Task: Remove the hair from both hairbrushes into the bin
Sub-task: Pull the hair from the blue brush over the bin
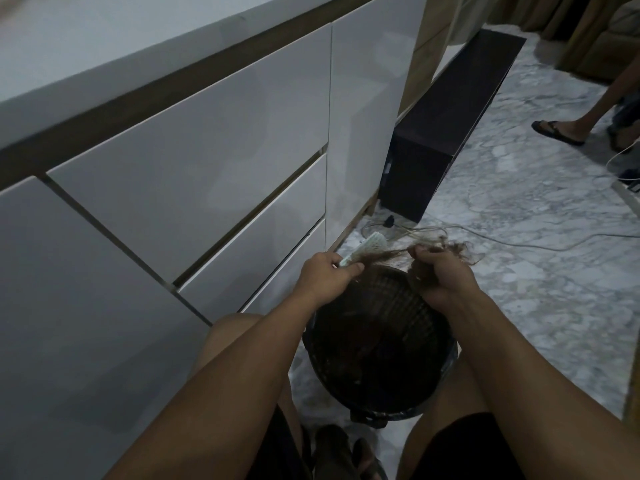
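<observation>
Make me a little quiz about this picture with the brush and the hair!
1. True or false: the left hand holds the hairbrush.
2. What does the right hand grip? A) a cable B) a clump of hair C) a sandal
3. Fill in: both hands are above the dark ___.

Key: 1 true; 2 B; 3 bin.
</observation>
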